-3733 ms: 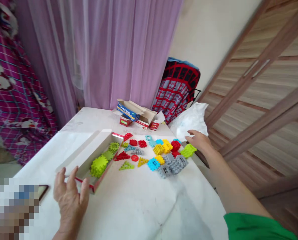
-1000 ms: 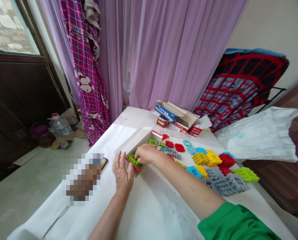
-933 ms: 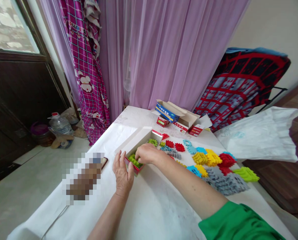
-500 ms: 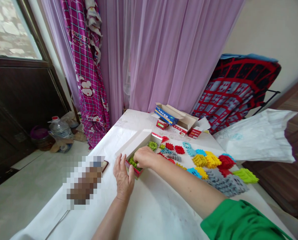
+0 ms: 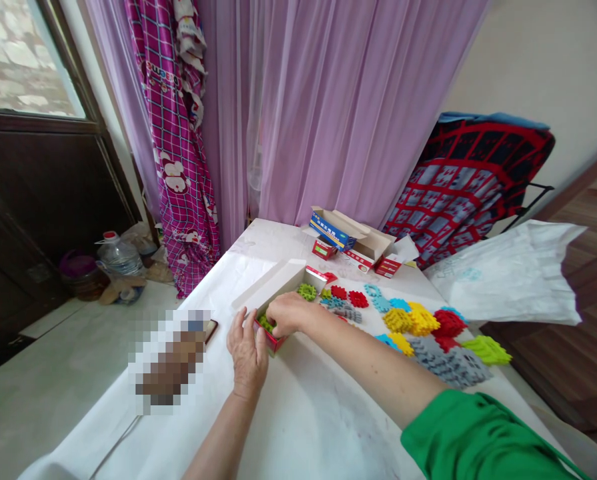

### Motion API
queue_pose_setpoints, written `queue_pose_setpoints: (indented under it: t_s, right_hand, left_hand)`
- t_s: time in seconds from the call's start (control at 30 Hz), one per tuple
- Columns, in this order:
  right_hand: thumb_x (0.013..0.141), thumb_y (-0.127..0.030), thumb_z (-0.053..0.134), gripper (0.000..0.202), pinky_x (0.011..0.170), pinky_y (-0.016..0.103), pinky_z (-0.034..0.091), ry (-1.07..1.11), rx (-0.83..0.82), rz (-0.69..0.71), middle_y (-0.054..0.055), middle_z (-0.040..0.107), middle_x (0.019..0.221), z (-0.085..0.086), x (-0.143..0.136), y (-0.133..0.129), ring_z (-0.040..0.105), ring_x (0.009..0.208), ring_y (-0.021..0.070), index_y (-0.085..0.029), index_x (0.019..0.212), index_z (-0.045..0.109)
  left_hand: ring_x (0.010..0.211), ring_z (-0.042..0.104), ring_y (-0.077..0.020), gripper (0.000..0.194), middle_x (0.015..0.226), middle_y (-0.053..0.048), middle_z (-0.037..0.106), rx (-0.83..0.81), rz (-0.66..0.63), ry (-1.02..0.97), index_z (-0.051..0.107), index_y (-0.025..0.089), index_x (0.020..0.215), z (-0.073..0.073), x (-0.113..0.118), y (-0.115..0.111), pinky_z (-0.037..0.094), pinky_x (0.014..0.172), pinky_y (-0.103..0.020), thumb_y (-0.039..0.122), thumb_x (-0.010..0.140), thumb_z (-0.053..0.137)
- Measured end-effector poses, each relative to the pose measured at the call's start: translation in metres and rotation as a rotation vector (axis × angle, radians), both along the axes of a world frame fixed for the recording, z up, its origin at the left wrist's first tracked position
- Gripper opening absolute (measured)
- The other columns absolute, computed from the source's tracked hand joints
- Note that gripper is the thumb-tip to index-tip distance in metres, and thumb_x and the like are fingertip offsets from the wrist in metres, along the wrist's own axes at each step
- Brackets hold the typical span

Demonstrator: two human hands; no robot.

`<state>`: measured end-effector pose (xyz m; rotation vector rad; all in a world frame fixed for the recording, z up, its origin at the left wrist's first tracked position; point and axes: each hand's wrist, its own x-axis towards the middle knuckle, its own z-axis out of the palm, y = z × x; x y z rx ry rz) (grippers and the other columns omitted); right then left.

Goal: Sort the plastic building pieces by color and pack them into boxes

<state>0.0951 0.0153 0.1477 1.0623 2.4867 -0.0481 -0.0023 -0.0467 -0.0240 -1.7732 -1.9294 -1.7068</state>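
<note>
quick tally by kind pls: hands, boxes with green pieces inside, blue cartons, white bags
Hands (left hand, right hand): 2
Box with green pieces inside: 1
Blue carton: 1
White bag: 1
Total: 5

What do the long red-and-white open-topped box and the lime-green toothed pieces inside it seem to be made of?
The long red-and-white open-topped box: likely thin cardboard, red outside, matt white inside, judging by its straight creases and folded-out flap. The lime-green toothed pieces: probably smooth moulded plastic, given their even colour and regular teeth, though foam can't be ruled out.
</note>
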Motion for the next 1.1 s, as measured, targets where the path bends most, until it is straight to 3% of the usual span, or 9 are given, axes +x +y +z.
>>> queue_pose_setpoints:
  t_s: [0.2,0.47,0.67,0.87,1.1]
  right_hand:
    - [0.078,-0.041,0.067,0.03,0.087,0.029,0.052,-0.008,0.003,-0.116,0.009,0.074,0.111,-0.006,-0.008,0.003,0.068,0.107,0.0237,-0.024,0.1,0.076]
    - [0.076,-0.044,0.067,0.039,0.088,0.031,0.052,0.013,0.022,-0.091,0.012,0.074,0.11,-0.018,-0.006,0.007,0.067,0.108,0.0255,-0.02,0.107,0.075]
    - [0.077,-0.047,0.063,0.036,0.084,0.031,0.053,0.06,0.002,-0.107,0.01,0.076,0.105,-0.019,0.003,0.004,0.069,0.105,0.0265,-0.022,0.099,0.077]
    - [0.078,-0.046,0.064,0.042,0.088,0.031,0.053,0.084,0.0,-0.113,0.013,0.074,0.11,-0.021,-0.003,0.004,0.068,0.107,0.0262,-0.018,0.107,0.074]
    - [0.078,-0.036,0.067,0.043,0.093,0.033,0.052,0.047,-0.006,-0.129,0.016,0.072,0.115,-0.03,-0.006,0.008,0.066,0.112,0.0268,-0.013,0.114,0.071]
  left_hand:
    - [0.135,0.043,-0.0271,0.038,0.142,-0.013,0.05,0.006,-0.001,-0.021,0.054,0.023,0.131,0.003,0.001,-0.001,0.029,0.114,-0.052,0.032,0.095,0.043]
    - [0.135,0.041,-0.0246,0.031,0.138,-0.012,0.051,0.031,-0.089,-0.047,0.057,0.021,0.121,0.003,-0.006,0.004,0.032,0.114,-0.051,0.031,0.095,0.044]
    - [0.128,0.048,-0.0249,0.024,0.129,-0.012,0.057,0.06,-0.106,-0.036,0.058,0.02,0.11,0.008,-0.01,0.008,0.037,0.111,-0.05,0.033,0.093,0.048]
    - [0.118,0.055,-0.0226,0.023,0.119,-0.01,0.063,0.081,-0.102,-0.051,0.058,0.021,0.106,0.013,-0.009,0.006,0.041,0.105,-0.045,0.031,0.094,0.042]
    - [0.115,0.056,-0.02,0.023,0.117,-0.008,0.064,0.066,-0.131,-0.07,0.06,0.021,0.107,0.015,-0.011,0.003,0.041,0.104,-0.041,0.027,0.096,0.04]
